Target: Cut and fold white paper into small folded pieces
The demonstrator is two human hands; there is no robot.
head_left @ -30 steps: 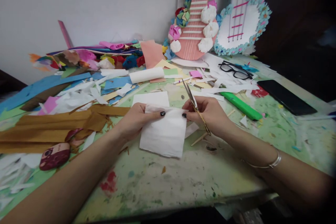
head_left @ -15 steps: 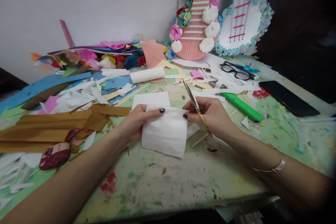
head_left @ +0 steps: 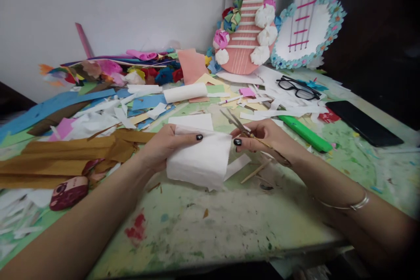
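Note:
My left hand (head_left: 166,144) pinches a white sheet of thin, soft paper (head_left: 198,157) by its upper left part, thumb on top. The sheet hangs above the table, its lower edge loose. Just off the sheet's right edge, my right hand (head_left: 265,138) holds a pair of scissors (head_left: 243,127), fingers curled round them. The blades point up and left and stand a little apart, above the sheet's upper right corner. Behind the sheet lies another white piece of paper (head_left: 193,120). A narrow white strip (head_left: 238,166) and a thin wooden stick (head_left: 256,171) lie under my right hand.
A green cutter (head_left: 306,134), a black phone (head_left: 364,123) and glasses (head_left: 298,87) lie to the right. Brown crepe paper (head_left: 65,157) and a dark red case (head_left: 68,193) are on the left. Behind stand a pink paper instrument (head_left: 241,59) and a white one (head_left: 302,30); a white roll (head_left: 185,92) lies nearer.
The sheet has shifted left with my left hand. My right hand has let go of the sheet's right corner, and the scissors have tipped further left, their blades now apart.

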